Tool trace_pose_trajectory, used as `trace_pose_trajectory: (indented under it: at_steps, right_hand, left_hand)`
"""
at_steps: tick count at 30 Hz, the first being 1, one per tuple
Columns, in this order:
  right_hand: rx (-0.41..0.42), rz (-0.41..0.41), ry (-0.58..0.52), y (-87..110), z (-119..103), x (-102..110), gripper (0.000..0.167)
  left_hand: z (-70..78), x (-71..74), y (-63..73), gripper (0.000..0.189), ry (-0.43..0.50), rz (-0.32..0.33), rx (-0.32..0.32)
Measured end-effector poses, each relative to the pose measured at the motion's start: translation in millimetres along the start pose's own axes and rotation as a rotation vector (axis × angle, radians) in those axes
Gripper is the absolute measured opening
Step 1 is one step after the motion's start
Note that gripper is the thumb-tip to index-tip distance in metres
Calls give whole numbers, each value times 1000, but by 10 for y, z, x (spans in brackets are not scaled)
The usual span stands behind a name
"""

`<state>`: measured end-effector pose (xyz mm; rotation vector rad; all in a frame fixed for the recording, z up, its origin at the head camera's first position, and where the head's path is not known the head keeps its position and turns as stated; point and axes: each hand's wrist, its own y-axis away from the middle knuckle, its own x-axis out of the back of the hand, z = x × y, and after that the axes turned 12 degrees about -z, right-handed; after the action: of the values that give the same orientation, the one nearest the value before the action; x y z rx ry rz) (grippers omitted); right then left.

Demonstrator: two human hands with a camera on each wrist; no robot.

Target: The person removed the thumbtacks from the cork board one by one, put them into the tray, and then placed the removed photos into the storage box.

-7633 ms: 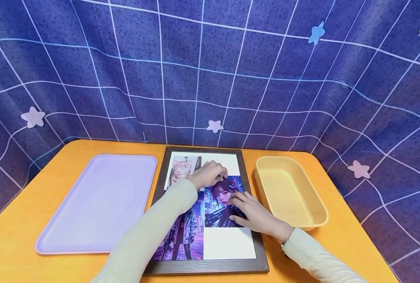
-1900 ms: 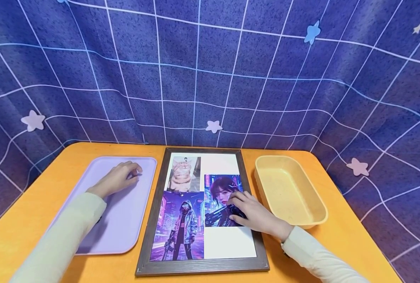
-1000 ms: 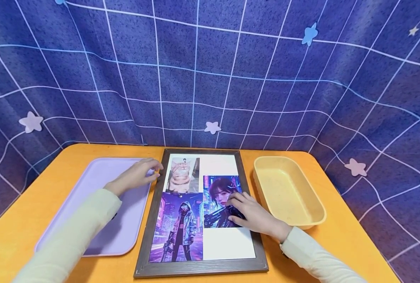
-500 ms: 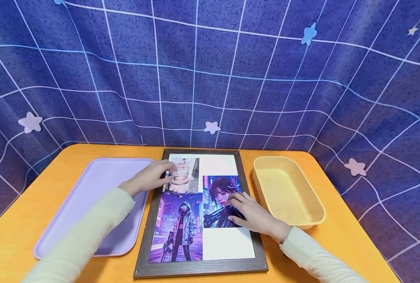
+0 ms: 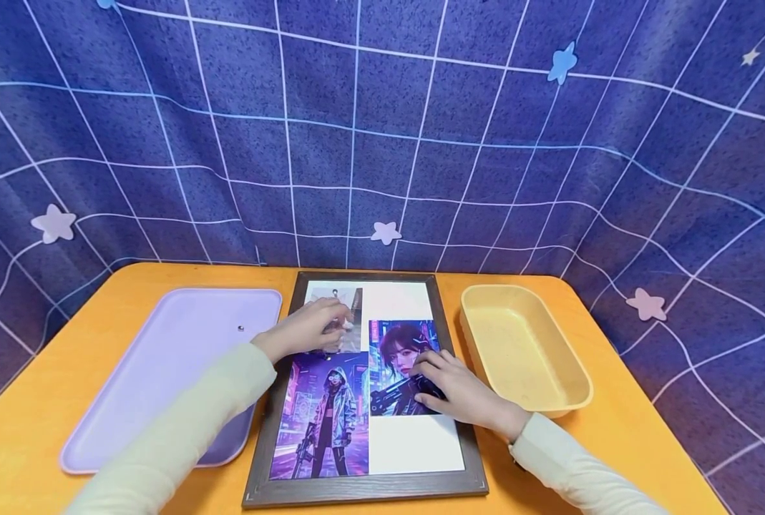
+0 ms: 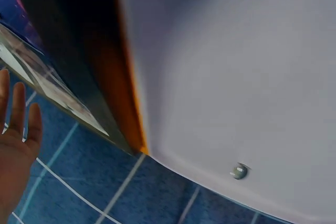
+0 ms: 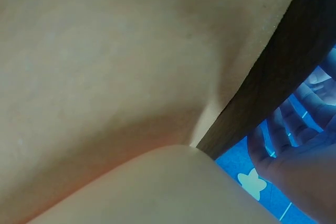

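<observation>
My left hand (image 5: 314,327) hangs over a cat picture (image 5: 350,343) at the upper left of a dark-framed white board (image 5: 414,445). Its thumb and fingers are bent toward each other; I cannot tell whether something small is between the tips. My right hand (image 5: 456,386) rests its spread fingers on a purple-blue portrait print (image 5: 391,343) on the board's right half. Below the cat picture lies a tall print of a hooded figure (image 5: 333,422). A small shiny silver round piece (image 5: 335,292) sits at the cat picture's top edge.
Left of the frame lies a lilac tray (image 5: 176,343), with one similar silver piece (image 6: 240,171) near its far end. A yellow bin (image 5: 524,350) stands to the right. All rest on an orange table (image 5: 21,429) before a blue curtain (image 5: 382,143).
My left hand, earlier at the portrait's top edge, then over the tray, has moved right across the frame's left side. The tray's silver piece has come into view. My right hand stays put.
</observation>
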<state>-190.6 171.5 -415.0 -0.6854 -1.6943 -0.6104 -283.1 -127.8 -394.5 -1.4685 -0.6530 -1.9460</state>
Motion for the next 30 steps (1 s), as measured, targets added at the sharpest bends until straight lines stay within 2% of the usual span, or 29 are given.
trace_pose_trajectory:
  at_steps: [6, 16, 24, 30]
  right_hand:
    - [15, 9, 5, 3, 7, -6, 36]
    - [-3, 7, -1, 2, 25, -3, 36]
    - [-20, -14, -8, -5, 29, -3, 37]
    - [-2, 3, 1, -11, 21, -6, 36]
  left_hand:
    - [144, -23, -113, 23, -16, -17, -22]
    - [280, -69, -322, 25, -104, 16, -24]
    - [327, -86, -418, 27, -85, -44, 32]
    - [310, -107, -469, 31, -77, -58, 55]
